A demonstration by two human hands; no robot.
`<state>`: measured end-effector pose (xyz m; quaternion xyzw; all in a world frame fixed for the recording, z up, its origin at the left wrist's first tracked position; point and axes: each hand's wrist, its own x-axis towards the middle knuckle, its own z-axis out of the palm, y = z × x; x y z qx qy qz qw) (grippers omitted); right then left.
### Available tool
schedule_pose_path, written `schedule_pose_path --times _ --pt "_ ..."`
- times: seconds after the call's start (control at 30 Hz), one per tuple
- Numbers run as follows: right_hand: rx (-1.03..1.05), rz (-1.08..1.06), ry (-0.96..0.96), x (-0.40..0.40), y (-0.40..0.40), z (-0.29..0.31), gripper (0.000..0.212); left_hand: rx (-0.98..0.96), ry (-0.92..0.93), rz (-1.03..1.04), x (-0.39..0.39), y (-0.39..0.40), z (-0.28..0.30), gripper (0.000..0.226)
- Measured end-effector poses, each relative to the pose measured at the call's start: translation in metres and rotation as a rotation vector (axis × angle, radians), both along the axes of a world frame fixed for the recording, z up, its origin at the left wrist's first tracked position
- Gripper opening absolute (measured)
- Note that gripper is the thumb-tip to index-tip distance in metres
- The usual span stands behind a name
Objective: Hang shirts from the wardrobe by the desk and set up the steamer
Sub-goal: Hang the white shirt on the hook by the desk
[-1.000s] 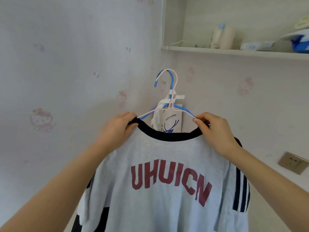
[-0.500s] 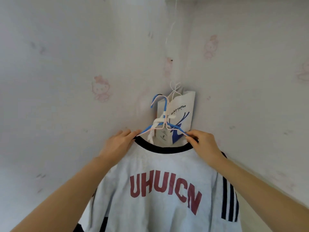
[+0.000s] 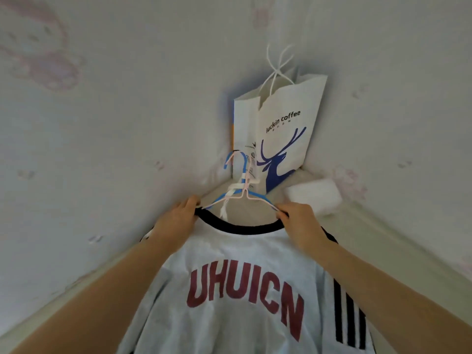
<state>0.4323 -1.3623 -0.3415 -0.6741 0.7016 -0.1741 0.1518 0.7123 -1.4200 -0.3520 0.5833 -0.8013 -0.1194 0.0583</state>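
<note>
Pale walls (image 3: 127, 123) with faint pink cartoon prints, meeting in a corner. White paper bag (image 3: 283, 139) hanging right in that corner. White block (image 3: 313, 198) just below the bag.

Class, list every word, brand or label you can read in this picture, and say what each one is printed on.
"UHUICN": red letters on the shirt.
"luckin coffee": on the paper bag, above a blue deer logo; the small line beneath is too small to read.
Tag by the hangers: print too small to read.
</note>
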Motion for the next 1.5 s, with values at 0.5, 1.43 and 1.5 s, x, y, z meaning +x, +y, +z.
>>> schedule_pose_path --times 0.5,1.43,1.5 --pt "0.123 0.143 0.476 0.008 -0.03 -0.047 0.038 -0.215 -0.196 -0.068 0.004 -0.008 -0.05 0.023" --pt "0.128 0.074 0.391 0.022 0.038 -0.01 0.042 -0.126 -0.034 -0.053 0.007 0.036 -0.025 0.043" --pt "0.149 0.054 0.397 0.028 0.057 0.004 0.044 -0.134 -0.022 -0.079 0.008 0.054 -0.01 0.045"
